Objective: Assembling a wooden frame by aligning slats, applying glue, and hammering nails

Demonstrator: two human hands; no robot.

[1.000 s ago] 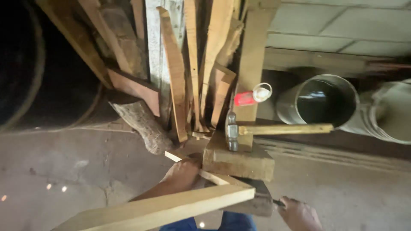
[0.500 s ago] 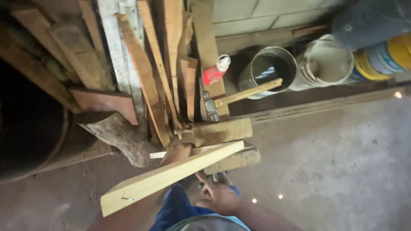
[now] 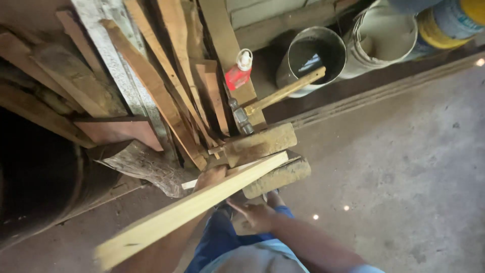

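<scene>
Left hand (image 3: pixel 211 177) gripping pale plank (image 3: pixel 192 207), right hand (image 3: pixel 256 215) loosely curled, bare floor (image 3: pixel 404 167) rightward

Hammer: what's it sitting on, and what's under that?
The hammer has its head on a thick wood block, handle angled up toward a metal bucket. A second block lies lower; the pale plank covers the gap between them.

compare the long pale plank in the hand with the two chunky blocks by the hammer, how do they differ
The pale plank is long, thin and clean yellow; the two blocks are short, thick and grey-brown, weathered. The plank is lifted at a slant by the left hand; the blocks lie stacked low on the floor, the upper one bearing the hammer head. The right hand is beneath the plank. All are wood.
</scene>
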